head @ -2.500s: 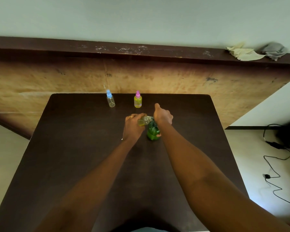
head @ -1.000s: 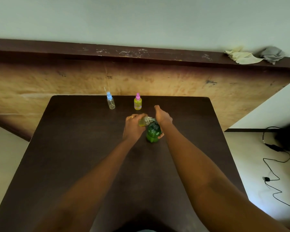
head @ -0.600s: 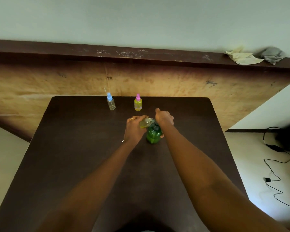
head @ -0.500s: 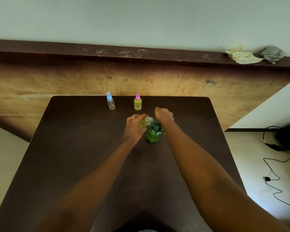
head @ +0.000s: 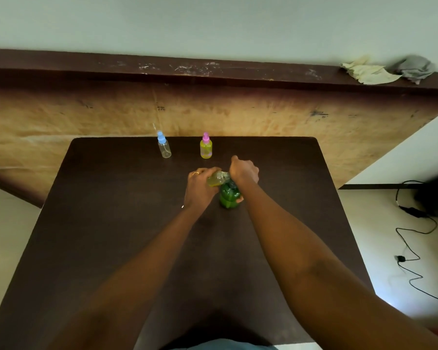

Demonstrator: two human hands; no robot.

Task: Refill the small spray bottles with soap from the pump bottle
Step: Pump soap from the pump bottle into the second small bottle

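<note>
Against the one green pump bottle (head: 228,198) on the surface (head: 111,223), my left hand (head: 200,186) grips one tilted small bottle (head: 216,178). My right hand (head: 244,170) curls round the pump head, hidden beneath. Behind it stand two more, the blue-capped bottle (head: 164,149) and the pink-capped bottle (head: 206,149).

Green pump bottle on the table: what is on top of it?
The right hand curls over the top of the green pump bottle, hiding its pump head. Beside it the left hand holds a small tilted bottle of yellowish liquid. The spout cannot be seen.

left hand (head: 200,188) gripping tilted small bottle (head: 216,179), right hand (head: 244,171) clasping pump bottle (head: 228,197)
</note>
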